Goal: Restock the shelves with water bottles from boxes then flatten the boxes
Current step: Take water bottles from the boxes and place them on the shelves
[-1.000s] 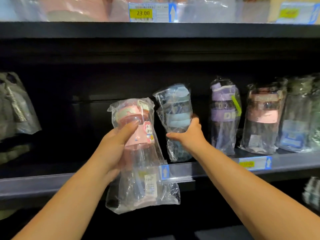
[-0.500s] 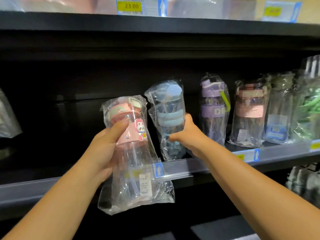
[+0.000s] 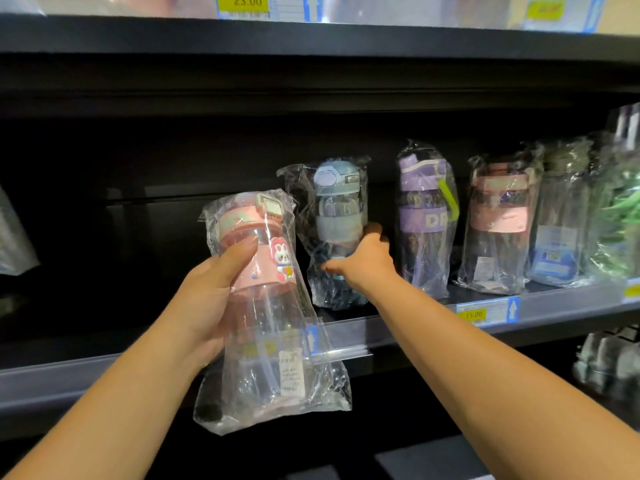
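My left hand (image 3: 211,296) grips a pink-lidded clear water bottle (image 3: 266,306) in a plastic bag, held upright in front of the shelf edge (image 3: 349,336). My right hand (image 3: 363,261) reaches onto the shelf and holds a blue-lidded bagged bottle (image 3: 336,216), which stands on the shelf board. Right of it stand a purple bottle (image 3: 426,216) and a pink bottle (image 3: 498,223), both bagged.
More bagged bottles (image 3: 561,220) and green packaged goods (image 3: 620,216) fill the shelf's right end. The shelf's left part is dark and bare, with a bagged item (image 3: 14,237) at the far left. An upper shelf (image 3: 311,39) carries price tags. Lower shelf goods (image 3: 606,365) sit at right.
The blue bottle has gone from tilted in my right hand to standing further back on the shelf. My left hand still holds the pink bottle. The view shifted slightly right.
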